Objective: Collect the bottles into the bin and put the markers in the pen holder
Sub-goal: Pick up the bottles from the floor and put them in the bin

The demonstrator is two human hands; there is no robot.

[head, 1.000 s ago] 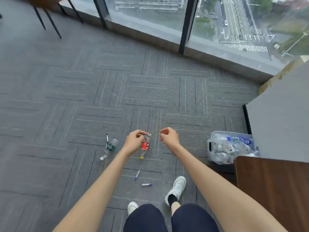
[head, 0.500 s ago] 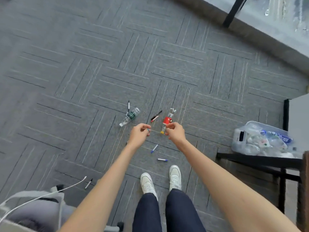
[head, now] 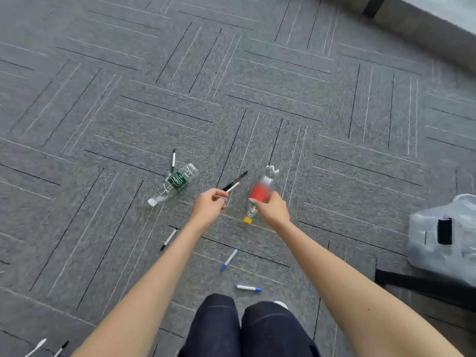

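My right hand (head: 273, 210) grips a clear bottle with a red label (head: 259, 191) and a yellow cap, blurred, just above the grey carpet. My left hand (head: 209, 205), fingers curled, pinches the end of a white marker with a red tip (head: 234, 187); a black marker (head: 238, 177) lies right beside it. A green-labelled bottle (head: 177, 180) lies on its side to the left, with another black marker (head: 173, 158) behind it. Nearer my legs lie a black-and-white marker (head: 168, 239) and two blue-capped markers (head: 229, 259) (head: 248, 288). The clear plastic bin (head: 443, 233) sits at the right edge. No pen holder is in view.
A dark table frame (head: 425, 287) runs low on the right, below the bin. The window ledge (head: 425, 29) crosses the top right corner. One more black marker (head: 61, 347) and a white cable (head: 36, 347) lie at the bottom left. My knees fill the bottom centre.
The view has tilted further down and closer to the floor. My right hand has closed round the red-labelled bottle. My left hand has reached forward to the markers beside it.
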